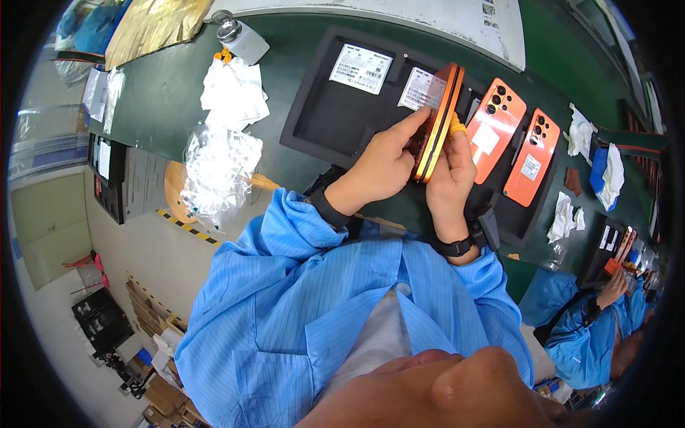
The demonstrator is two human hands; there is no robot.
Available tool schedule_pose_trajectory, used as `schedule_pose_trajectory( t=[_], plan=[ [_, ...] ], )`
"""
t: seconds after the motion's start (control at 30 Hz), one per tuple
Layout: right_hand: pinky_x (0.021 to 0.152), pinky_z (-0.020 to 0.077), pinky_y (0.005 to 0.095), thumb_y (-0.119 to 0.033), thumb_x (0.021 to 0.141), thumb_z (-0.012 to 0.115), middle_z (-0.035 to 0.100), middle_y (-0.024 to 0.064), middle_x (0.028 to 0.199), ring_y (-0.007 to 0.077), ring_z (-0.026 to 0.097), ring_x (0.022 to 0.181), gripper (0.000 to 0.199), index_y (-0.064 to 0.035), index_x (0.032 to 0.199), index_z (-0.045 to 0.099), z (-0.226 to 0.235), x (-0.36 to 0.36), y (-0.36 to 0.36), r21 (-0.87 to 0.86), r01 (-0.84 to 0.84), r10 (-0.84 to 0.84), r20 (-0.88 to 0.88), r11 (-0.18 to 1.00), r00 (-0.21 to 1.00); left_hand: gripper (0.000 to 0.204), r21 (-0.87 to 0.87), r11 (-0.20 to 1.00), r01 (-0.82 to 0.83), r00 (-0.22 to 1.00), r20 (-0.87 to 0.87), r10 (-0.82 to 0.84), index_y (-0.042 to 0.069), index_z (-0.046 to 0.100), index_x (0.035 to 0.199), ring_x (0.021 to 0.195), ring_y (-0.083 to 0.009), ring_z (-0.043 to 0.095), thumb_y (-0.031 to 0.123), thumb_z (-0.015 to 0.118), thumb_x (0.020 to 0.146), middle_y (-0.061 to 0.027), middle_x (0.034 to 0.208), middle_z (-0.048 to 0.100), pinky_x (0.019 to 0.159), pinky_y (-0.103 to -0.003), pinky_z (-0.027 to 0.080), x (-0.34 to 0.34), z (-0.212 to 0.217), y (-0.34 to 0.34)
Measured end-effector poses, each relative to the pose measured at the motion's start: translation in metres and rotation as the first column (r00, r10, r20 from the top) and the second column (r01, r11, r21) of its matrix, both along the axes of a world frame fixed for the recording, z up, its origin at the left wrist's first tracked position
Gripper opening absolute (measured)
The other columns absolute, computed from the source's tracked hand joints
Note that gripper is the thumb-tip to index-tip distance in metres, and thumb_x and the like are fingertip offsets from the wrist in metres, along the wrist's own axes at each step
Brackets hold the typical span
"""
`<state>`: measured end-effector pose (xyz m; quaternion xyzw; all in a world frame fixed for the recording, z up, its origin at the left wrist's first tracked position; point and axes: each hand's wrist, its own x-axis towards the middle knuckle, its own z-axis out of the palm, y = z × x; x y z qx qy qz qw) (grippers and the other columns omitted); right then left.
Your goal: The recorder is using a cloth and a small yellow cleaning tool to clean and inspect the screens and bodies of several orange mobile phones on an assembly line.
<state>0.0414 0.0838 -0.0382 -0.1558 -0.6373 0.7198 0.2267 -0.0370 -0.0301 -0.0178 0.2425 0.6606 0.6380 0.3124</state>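
Note:
Between my hands a pair of orange phones (447,107) stands on edge, apparently pressed together, with a dark seam between their bright rims. My left hand (382,170) grips the left side, its index finger laid along the face. My right hand (452,172) holds the right side from below; a yellow finger cover (456,125) shows on one finger. Beneath them lies a black tray (303,118) with white labels in its recesses. Two more orange phones, one nearer (497,123) and one farther right (540,150), lie camera side up in it, each with a white sticker.
White wipes (234,93), a dispenser bottle (246,43) and a clear plastic bag (220,171) are at the left. A white panel (399,8) borders the far side. Crumpled wipes (562,218) and a blue-white cloth (610,175) lie right. A co-worker's hand (614,288) works at the lower right.

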Motion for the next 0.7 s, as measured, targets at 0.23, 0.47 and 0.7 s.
schedule_pose_trajectory(
  t=[0.23, 0.47, 0.7],
  plan=[
    [0.117, 0.0356, 0.0394, 0.012, 0.095, 0.035, 0.050, 0.0191, 0.143, 0.0257, 0.049, 0.135, 0.051, 0.0071, 0.146, 0.037, 0.015, -0.004, -0.002, 0.051, -0.013, 0.017, -0.081, 0.999, 0.997, 0.072, 0.070, 0.994, -0.081, 0.996, -0.025, 0.083, -0.003, 0.037, 0.151, 0.126, -0.0251, 0.057, -0.020, 0.031, 0.081, -0.0197, 0.140, 0.054, 0.107, -0.036, 0.047, 0.001, 0.005, -0.001],
    [0.114, 0.0387, 0.0377, 0.012, 0.096, 0.038, 0.050, 0.0187, 0.143, 0.0253, 0.050, 0.135, 0.050, 0.0068, 0.147, 0.037, 0.041, -0.007, -0.006, 0.071, 0.027, -0.009, -0.249, 0.997, 0.969, 0.065, 0.301, 0.927, -0.225, 0.869, -0.368, 0.331, -0.001, 0.050, 0.143, 0.129, -0.0352, 0.057, -0.015, 0.040, 0.081, -0.0240, 0.139, 0.057, 0.105, -0.033, 0.045, 0.005, 0.032, -0.004],
    [0.107, 0.0448, 0.0346, 0.009, 0.099, 0.040, 0.051, 0.0170, 0.142, 0.0243, 0.053, 0.131, 0.047, 0.0076, 0.146, 0.039, 0.027, 0.001, -0.012, 0.086, -0.003, 0.027, -0.284, 0.996, 0.959, 0.062, 0.338, 0.917, -0.211, 0.859, -0.383, 0.339, 0.001, 0.054, 0.139, 0.130, -0.0335, 0.057, -0.017, 0.039, 0.081, -0.0230, 0.140, 0.057, 0.106, -0.033, 0.045, 0.006, 0.026, -0.008]
  ],
)
